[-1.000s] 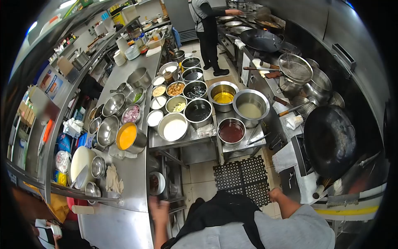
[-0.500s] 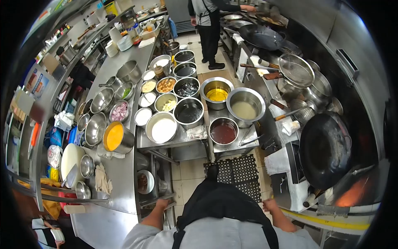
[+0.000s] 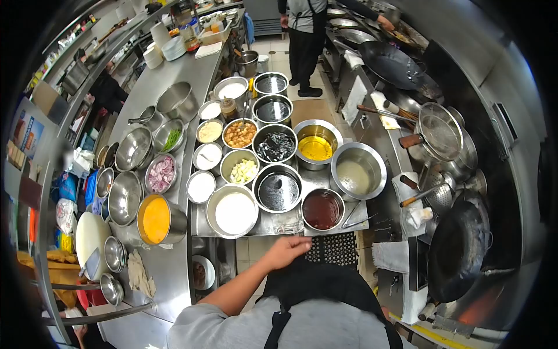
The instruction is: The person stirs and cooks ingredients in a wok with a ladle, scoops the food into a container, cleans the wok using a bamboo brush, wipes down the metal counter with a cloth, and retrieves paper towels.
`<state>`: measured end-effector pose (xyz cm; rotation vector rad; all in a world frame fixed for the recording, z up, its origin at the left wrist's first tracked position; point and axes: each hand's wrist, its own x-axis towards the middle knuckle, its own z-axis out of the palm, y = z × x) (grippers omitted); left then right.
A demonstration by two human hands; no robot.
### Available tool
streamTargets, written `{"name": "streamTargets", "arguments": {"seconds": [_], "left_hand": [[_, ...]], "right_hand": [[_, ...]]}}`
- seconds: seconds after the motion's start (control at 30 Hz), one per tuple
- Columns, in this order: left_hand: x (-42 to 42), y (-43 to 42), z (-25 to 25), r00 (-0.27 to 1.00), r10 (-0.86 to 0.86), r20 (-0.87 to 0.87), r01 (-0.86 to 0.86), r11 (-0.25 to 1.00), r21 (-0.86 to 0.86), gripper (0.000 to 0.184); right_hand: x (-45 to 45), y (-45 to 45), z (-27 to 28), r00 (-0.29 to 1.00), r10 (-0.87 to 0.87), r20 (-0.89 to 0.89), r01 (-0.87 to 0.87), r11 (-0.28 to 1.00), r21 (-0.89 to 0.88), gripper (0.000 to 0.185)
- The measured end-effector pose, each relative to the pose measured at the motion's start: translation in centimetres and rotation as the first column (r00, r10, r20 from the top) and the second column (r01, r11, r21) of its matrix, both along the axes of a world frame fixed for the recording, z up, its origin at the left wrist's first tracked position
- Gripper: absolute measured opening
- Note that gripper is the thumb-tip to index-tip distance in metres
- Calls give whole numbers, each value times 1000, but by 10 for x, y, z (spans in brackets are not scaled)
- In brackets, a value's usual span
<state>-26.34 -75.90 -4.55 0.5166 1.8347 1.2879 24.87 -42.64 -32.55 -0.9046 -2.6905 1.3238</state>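
Observation:
My left hand (image 3: 288, 251) is in front of my apron, just short of the near edge of the steel table. Its fingers point to the right, loosely extended, and I see nothing in them. Nearest to it are a pot of dark red sauce (image 3: 322, 210) and a pot of white powder (image 3: 232, 212). Behind these stand a pot of dark liquid (image 3: 277, 189), a pot of chopped pale pieces (image 3: 243, 170) and a wide pot of cloudy liquid (image 3: 356, 177). A pot of yellow oil (image 3: 315, 148) is farther back. My right hand does not show.
On the left counter stand a pot of orange liquid (image 3: 155, 220), a bowl of sliced onion (image 3: 161, 174) and steel bowls (image 3: 125, 198). Woks (image 3: 459, 250) and a strainer (image 3: 440, 131) line the stove side at right. A co-worker (image 3: 308, 43) stands ahead in the aisle.
My left hand has come from low at the left side to the middle, before the apron. My right hand has gone out of sight. The view has moved closer to the pots.

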Motion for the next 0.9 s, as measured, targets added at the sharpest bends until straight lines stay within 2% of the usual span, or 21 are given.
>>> {"name": "streamTargets", "arguments": {"seconds": [0.03, 0.07, 0.1, 0.13, 0.17, 0.23, 0.3, 0.37, 0.4, 0.47, 0.5, 0.57, 0.63, 0.7, 0.77, 0.83, 0.9], "left_hand": [[-16, 0, 20, 994, 72, -82, -67, 996, 59, 72], [-34, 2, 30, 822, 89, -563, -169, 982, -90, 78], [-50, 2, 35, 450, -14, -893, -328, 927, -180, 83], [-71, 1, 30, 480, -4, -877, -421, 876, -234, 88], [-90, 0, 19, 507, 8, -862, -504, 814, -289, 92], [-119, 2, 5, 592, -35, -805, -546, 717, -432, 93], [-130, 15, 3, 578, -120, -807, -531, 696, -484, 93], [-131, 39, 7, 672, -119, -731, -376, 796, -474, 92], [-126, 50, 11, 631, -101, -769, -297, 884, -360, 90], [-105, 71, 31, 562, -47, -826, -121, 983, -139, 87], [-92, 80, 41, 538, -16, -843, -31, 999, -39, 85], [-64, 91, 50, 586, 8, -810, 104, 991, 84, 81], [-40, 96, 49, 673, -96, -734, 282, 950, 133, 75], [-17, 94, 46, 805, -369, -464, 430, 902, 29, 68], [8, 88, 37, 813, -495, -307, 512, 859, -29, 67], [33, 82, 12, 837, -513, -190, 506, 858, -89, 70], [58, 74, -28, 855, -487, -181, 475, 874, -107, 71]], "right_hand": [[-29, -7, 30, 978, -162, 134, 178, 977, -117, 27], [-63, -8, 65, 947, -233, 219, 287, 922, -259, 23], [-106, -14, 111, 899, -305, 314, 413, 831, -374, 19], [-151, -20, 159, 833, -367, 414, 538, 715, -446, 15], [-168, -19, 165, 830, -366, 421, 533, 743, -404, 14], [-196, -18, 171, 815, -389, 430, 527, 806, -269, 12], [-198, -9, 160, 835, -363, 413, 510, 792, -336, 14], [-208, -14, 177, 832, -369, 415, 517, 787, -338, 13], [-208, -19, 183, 833, -368, 412, 515, 788, -338, 13], [-177, -14, 151, 831, -347, 435, 494, 821, -288, 15], [-145, -8, 112, 825, -331, 457, 467, 855, -224, 16], [-81, 8, 38, 820, -286, 495, 389, 914, -116, 19], [-62, 8, 35, 824, -216, 524, 284, 957, -52, 20], [-50, 11, 36, 834, -146, 533, 181, 983, -14, 22], [-36, 17, 30, 843, -82, 531, 84, 996, 20, 23], [-21, 25, 20, 855, -5, 519, -30, 998, 58, 24], [-2, 33, 5, 862, 78, 500, -157, 980, 118, 25]]}}
